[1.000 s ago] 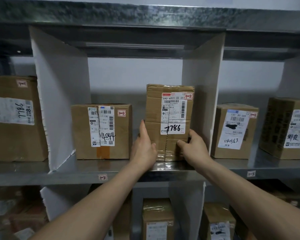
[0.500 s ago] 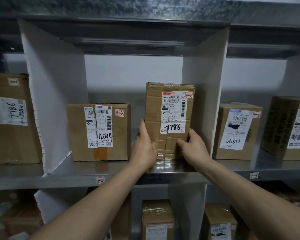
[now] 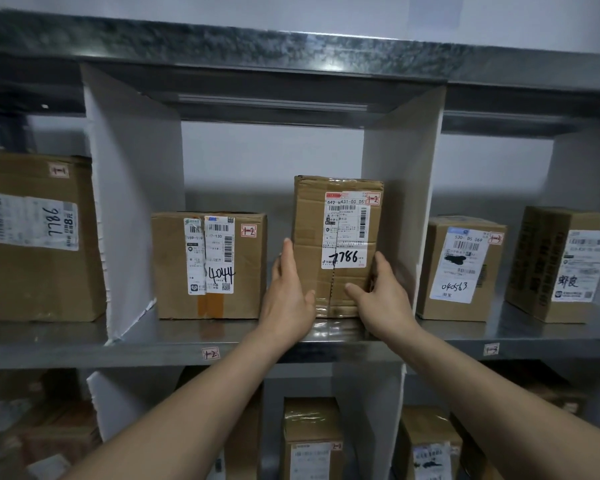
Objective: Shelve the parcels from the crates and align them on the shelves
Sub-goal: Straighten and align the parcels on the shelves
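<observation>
A tall brown parcel [image 3: 336, 220] marked 7786 stands upright on the middle metal shelf [image 3: 174, 344], close to the white divider [image 3: 402, 188] on its right. My left hand [image 3: 288, 296] presses flat against the parcel's left side, fingers straight up and thumb on the front face. My right hand [image 3: 381, 299] holds the lower right edge, with the thumb across the front and the fingers round the side. A wider parcel marked 4044 [image 3: 208, 265] sits to the left in the same bay, a hand's width away.
Another white divider [image 3: 132, 202] bounds the bay on the left, with a large box [image 3: 39, 237] beyond it. Two parcels [image 3: 461, 268] [image 3: 561, 265] stand in the right bay. Several more parcels [image 3: 312, 441] fill the shelf below. A shelf [image 3: 291, 53] runs overhead.
Both hands stay on the 7786 parcel, which keeps its place on the shelf. My right hand's fingers have straightened a little along its edge. The view has shifted slightly.
</observation>
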{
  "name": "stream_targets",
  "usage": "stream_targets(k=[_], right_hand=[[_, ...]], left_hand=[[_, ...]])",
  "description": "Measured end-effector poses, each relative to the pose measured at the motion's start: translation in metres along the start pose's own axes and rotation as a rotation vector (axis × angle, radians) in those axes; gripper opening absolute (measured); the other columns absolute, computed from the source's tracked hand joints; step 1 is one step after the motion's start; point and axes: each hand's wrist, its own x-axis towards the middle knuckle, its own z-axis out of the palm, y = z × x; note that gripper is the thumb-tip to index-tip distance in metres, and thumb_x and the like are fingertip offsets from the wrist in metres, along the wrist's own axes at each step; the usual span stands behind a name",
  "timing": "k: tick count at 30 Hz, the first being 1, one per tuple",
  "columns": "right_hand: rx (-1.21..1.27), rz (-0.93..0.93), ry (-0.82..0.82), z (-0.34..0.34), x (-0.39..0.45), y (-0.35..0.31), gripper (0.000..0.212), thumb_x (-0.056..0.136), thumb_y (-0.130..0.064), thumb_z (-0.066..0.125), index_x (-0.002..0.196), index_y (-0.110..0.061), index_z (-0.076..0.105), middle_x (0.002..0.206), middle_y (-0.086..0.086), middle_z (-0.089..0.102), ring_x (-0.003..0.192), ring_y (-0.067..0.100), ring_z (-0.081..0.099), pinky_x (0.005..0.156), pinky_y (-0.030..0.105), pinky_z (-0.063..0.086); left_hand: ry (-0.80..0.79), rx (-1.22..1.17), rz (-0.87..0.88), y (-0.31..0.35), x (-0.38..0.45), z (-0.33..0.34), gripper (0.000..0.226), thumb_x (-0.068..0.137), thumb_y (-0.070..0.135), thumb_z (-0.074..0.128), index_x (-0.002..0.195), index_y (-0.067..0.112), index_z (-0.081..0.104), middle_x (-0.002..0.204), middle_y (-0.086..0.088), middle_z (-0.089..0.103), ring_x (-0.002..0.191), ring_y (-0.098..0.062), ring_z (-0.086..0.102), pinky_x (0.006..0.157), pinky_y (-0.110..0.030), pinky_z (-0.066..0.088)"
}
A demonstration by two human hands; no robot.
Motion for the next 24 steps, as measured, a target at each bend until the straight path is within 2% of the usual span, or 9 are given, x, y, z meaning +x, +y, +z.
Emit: stream_targets(k=[4, 7, 11, 14, 19, 24], right_hand=[[-0.032, -0.016, -0.012, -0.006, -0.013, -0.01, 0.079, 0.094, -0.025, 0.067, 0.157, -0.03, 0.018, 0.138, -0.008, 0.059, 0.126, 0.017, 0.057, 0.109, 0.04, 0.045], [-0.086, -0.031, -0.022, -0.011, -0.024, -0.014, 0.088, 0.095, -0.029, 0.065, 0.16, -0.027, 0.006, 0.149, -0.001, 0.051, 0.135, 0.025, 0.049, 0.111, 0.04, 0.037], [-0.157, -0.117, -0.051, -0.017, -0.042, -0.014, 0.089, 0.093, -0.033, 0.066, 0.158, -0.034, 0.005, 0.147, -0.003, 0.052, 0.13, 0.026, 0.053, 0.108, 0.041, 0.042], [-0.197, -0.177, -0.069, -0.026, -0.054, -0.014, 0.089, 0.094, -0.036, 0.066, 0.159, -0.034, 0.005, 0.154, -0.005, 0.045, 0.134, 0.024, 0.05, 0.107, 0.039, 0.041], [-0.229, -0.214, -0.079, -0.049, -0.063, -0.002, 0.096, 0.092, -0.043, 0.066, 0.16, -0.031, 0.0, 0.164, -0.002, 0.027, 0.145, 0.024, 0.037, 0.114, 0.041, 0.035], [-0.239, -0.235, -0.074, -0.086, -0.075, 0.018, 0.095, 0.09, -0.047, 0.066, 0.16, -0.034, 0.002, 0.164, -0.001, 0.026, 0.148, 0.023, 0.032, 0.118, 0.044, 0.033]], left_hand=[[-0.014, -0.006, 0.02, 0.002, -0.009, -0.007, 0.099, 0.094, 0.015, 0.064, 0.157, 0.032, -0.01, 0.167, -0.001, 0.003, 0.144, -0.021, 0.033, 0.113, -0.033, 0.032], [-0.007, 0.017, 0.055, 0.001, -0.015, -0.01, 0.097, 0.093, 0.023, 0.067, 0.158, 0.032, -0.005, 0.167, -0.001, 0.002, 0.15, -0.021, 0.02, 0.117, -0.034, 0.024], [-0.005, 0.061, 0.052, 0.003, -0.027, -0.011, 0.094, 0.09, 0.041, 0.068, 0.158, 0.034, 0.004, 0.167, 0.0, -0.003, 0.153, -0.023, 0.008, 0.119, -0.039, 0.021], [0.011, 0.135, 0.051, 0.009, -0.037, -0.011, 0.092, 0.088, 0.052, 0.065, 0.158, 0.032, 0.009, 0.167, 0.001, -0.006, 0.153, -0.024, 0.002, 0.12, -0.043, 0.02], [0.061, 0.189, 0.021, 0.025, -0.051, -0.006, 0.086, 0.088, 0.059, 0.061, 0.157, 0.029, 0.019, 0.167, 0.001, -0.006, 0.153, -0.024, -0.003, 0.121, -0.047, 0.016], [0.093, 0.202, -0.001, 0.054, -0.07, 0.009, 0.084, 0.087, 0.062, 0.06, 0.155, 0.029, 0.025, 0.167, 0.002, -0.004, 0.154, -0.023, -0.001, 0.123, -0.048, 0.018]])
